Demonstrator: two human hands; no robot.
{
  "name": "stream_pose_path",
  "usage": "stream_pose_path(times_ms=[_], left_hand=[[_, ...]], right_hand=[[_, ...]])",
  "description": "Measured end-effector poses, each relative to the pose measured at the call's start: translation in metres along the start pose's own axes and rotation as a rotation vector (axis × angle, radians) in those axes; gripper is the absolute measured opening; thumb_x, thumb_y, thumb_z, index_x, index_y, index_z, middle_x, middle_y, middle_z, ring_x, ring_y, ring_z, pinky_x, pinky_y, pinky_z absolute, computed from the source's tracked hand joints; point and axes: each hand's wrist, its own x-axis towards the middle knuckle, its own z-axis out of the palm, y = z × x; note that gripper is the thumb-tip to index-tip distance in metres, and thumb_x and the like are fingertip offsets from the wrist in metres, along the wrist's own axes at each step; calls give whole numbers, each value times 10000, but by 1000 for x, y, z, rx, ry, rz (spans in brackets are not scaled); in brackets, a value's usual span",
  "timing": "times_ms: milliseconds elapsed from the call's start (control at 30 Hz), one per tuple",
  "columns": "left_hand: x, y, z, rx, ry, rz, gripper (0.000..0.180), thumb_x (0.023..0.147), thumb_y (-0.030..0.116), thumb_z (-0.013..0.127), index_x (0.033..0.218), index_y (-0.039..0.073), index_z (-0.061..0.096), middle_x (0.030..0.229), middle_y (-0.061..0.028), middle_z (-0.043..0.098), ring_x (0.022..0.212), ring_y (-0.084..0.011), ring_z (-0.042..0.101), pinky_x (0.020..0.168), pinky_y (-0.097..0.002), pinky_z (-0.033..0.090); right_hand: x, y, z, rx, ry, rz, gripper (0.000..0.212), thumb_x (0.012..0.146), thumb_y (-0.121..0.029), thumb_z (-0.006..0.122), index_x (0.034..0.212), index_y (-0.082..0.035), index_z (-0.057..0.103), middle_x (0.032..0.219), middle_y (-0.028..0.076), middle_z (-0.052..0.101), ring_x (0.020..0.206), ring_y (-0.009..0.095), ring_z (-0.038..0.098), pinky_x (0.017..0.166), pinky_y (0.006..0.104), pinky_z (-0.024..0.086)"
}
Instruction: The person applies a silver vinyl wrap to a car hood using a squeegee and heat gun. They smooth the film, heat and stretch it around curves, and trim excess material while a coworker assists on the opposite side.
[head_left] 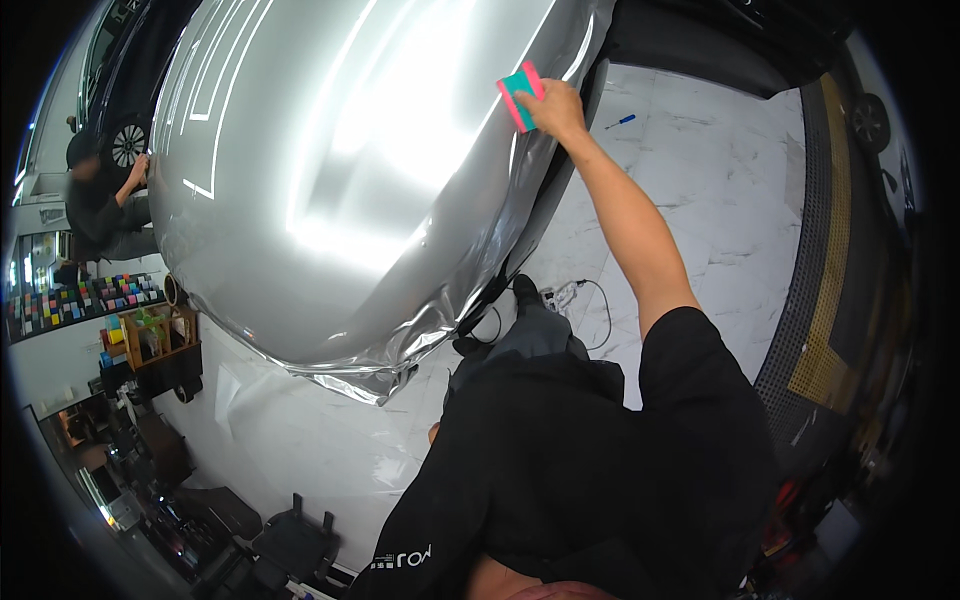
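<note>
My right hand (560,108) is closed around a pink and teal squeegee card (521,96). The card lies against the glossy silver film (400,200) that covers the car's hood, near its right-hand edge. Loose film (385,375) hangs crumpled and wrinkled at the front corner by my legs. Of my left hand (433,432) only a sliver of skin shows beside my black shirt; its fingers are hidden.
A blue-handled screwdriver (626,120) and a corded item (565,297) lie on the pale marbled floor (700,200). At left, a person in black (105,195) touches the hood's far side. A wooden rack (155,340), black chair (295,535) and dark grating (810,250) surround the car.
</note>
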Motion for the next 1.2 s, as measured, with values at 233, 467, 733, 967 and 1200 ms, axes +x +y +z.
stream_pose_path(times_ms=[233, 467, 733, 967, 1200], left_hand=[[-1, -2, 6, 16, 1, -6, 317, 975, 257, 621, 908, -44, 696, 815, -182, 726, 802, -322, 711, 686, -432, 523], [-4, -5, 8, 31, 1, -7, 321, 974, 265, 624, 909, -40, 697, 818, -190, 725, 806, -331, 711, 693, -440, 523], [-8, -11, 12, 35, 11, -9, 325, 972, 275, 627, 909, -36, 698, 821, -199, 724, 810, -342, 711, 701, -450, 524], [-9, -9, 15, 52, 9, -7, 329, 971, 283, 630, 909, -33, 699, 824, -207, 723, 813, -352, 711, 708, -459, 524], [-8, -5, 16, 75, 8, 1, 333, 969, 292, 633, 909, -29, 700, 827, -215, 722, 817, -362, 711, 715, -467, 524]], right_hand=[[-52, 1, 30, 41, -112, -118, 364, 879, -358, 755, 1017, -22, 747, 856, 185, 743, 800, 343, 716, 768, 425, 557], [-56, -5, 20, -27, 73, -169, 344, 875, -352, 747, 985, -26, 745, 847, 213, 716, 815, 382, 701, 752, 443, 545], [-34, -9, -7, -2, -20, -138, 316, 884, -331, 745, 975, -29, 755, 768, 182, 710, 716, 360, 680, 702, 433, 538], [-80, 0, 28, 84, -80, -102, 380, 901, -395, 714, 956, -19, 726, 971, 215, 715, 943, 421, 675, 823, 496, 527], [-39, 42, -30, 189, 174, -21, 318, 915, -348, 744, 912, -31, 769, 745, 116, 735, 669, 220, 700, 650, 375, 533]])
